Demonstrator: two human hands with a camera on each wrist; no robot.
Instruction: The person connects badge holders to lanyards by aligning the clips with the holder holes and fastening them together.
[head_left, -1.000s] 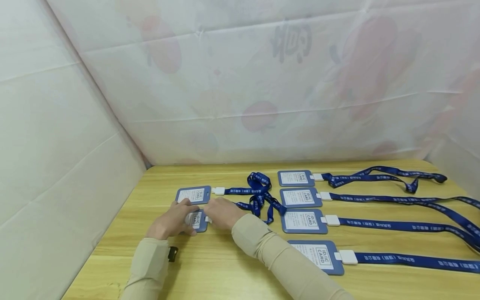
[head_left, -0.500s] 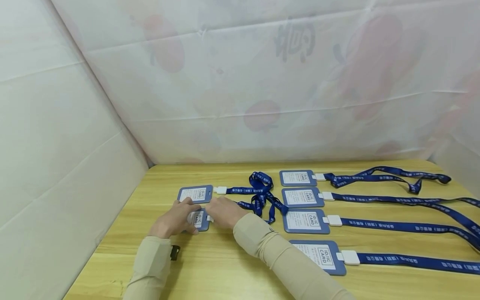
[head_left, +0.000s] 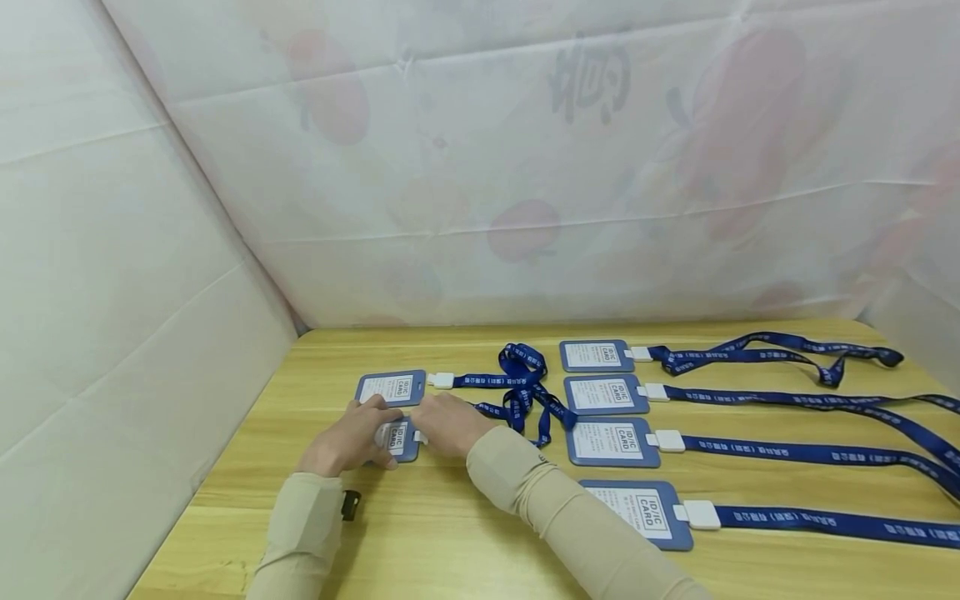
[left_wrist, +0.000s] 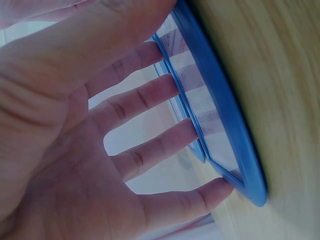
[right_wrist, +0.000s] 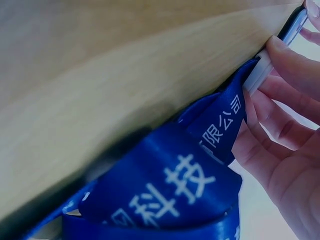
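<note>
A blue-framed ID card holder (head_left: pixel 403 440) lies flat on the wooden table, at the left of the head view. My left hand (head_left: pixel 348 437) holds it across its width: the fingertips (left_wrist: pixel 187 129) sit along its far edge and the thumb is on the near side, covering its left part. My right hand (head_left: pixel 450 423) pinches the white clip (right_wrist: pixel 258 76) at the holder's right end between thumb and fingers. From that clip runs a navy lanyard (right_wrist: pixel 170 185) with white lettering, twisted and looped below the hand in the right wrist view.
Just beyond lies another card holder (head_left: pixel 390 387) with its white clip (head_left: pixel 442 381) and a bunched lanyard (head_left: pixel 521 362). On the right several more holders (head_left: pixel 607 442) form a column, their lanyards (head_left: pixel 780 451) stretching rightward. Pale fabric walls (head_left: pixel 450 167) close off the back and sides.
The head view has shifted slightly, so everything sits a little further right than a second ago. Both hands keep their places on the holder and clip.
</note>
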